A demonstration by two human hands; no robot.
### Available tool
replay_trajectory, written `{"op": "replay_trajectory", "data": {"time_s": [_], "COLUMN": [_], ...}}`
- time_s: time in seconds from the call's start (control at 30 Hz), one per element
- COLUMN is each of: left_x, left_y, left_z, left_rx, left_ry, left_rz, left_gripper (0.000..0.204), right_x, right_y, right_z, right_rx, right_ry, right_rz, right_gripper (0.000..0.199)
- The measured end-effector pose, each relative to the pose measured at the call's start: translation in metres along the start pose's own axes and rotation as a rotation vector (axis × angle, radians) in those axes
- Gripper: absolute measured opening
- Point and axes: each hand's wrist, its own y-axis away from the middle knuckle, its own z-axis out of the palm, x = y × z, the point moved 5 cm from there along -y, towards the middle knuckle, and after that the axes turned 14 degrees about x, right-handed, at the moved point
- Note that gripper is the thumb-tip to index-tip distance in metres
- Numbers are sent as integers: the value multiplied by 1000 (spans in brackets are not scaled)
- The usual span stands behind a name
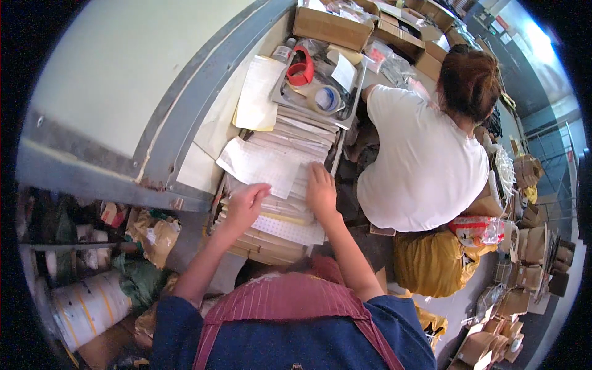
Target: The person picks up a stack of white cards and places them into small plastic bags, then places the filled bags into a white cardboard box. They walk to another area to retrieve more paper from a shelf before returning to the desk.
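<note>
Both my hands rest on a thick stack of flat paper sheets and envelopes (290,139) laid in rows on a table. My left hand (246,203) presses on the stack's near left part, fingers bent, just below a loose white printed sheet (262,163). My right hand (320,190) lies flat on the stack's right side, fingers spread, touching the sheet's right edge. A dotted white strip (287,229) lies under my wrists. Neither hand visibly grips anything.
A grey tray (348,102) behind the stack holds a red tape dispenser (300,66) and tape rolls. A person in a white shirt (419,160) sits close on the right. Cardboard boxes (330,26) stand at the back, yellow bags (435,262) on the floor, shelves with rolls at left.
</note>
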Motion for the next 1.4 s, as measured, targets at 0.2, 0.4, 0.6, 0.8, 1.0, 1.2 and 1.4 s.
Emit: {"op": "replay_trajectory", "data": {"time_s": [0.2,0.4,0.6,0.8,1.0,1.2,1.4], "left_x": [2,-26,-35,-27,-27,-34,-37], "left_y": [-92,-103,-87,-96,-112,-116,-113], "left_z": [69,92,89,83,89,93,94], "left_rx": [15,36,16,55,99,155,184], "left_ry": [-258,-503,-483,-417,-381,-361,-330], "left_rz": [279,515,503,485,402,362,316], "left_gripper": [37,40,38,34,19,13,15], "right_x": [6,15,40,25,24,15,26], "right_y": [-12,-17,-32,-83,-108,-109,-111], "right_z": [-8,-10,-14,-2,17,26,31], "right_rx": [-18,-34,143,185,122,79,-22], "right_ry": [-89,-225,-291,-171,49,151,240], "right_rz": [91,156,206,28,-69,-381,-390], "right_gripper": [49,47,32,28,17,20,27]}}
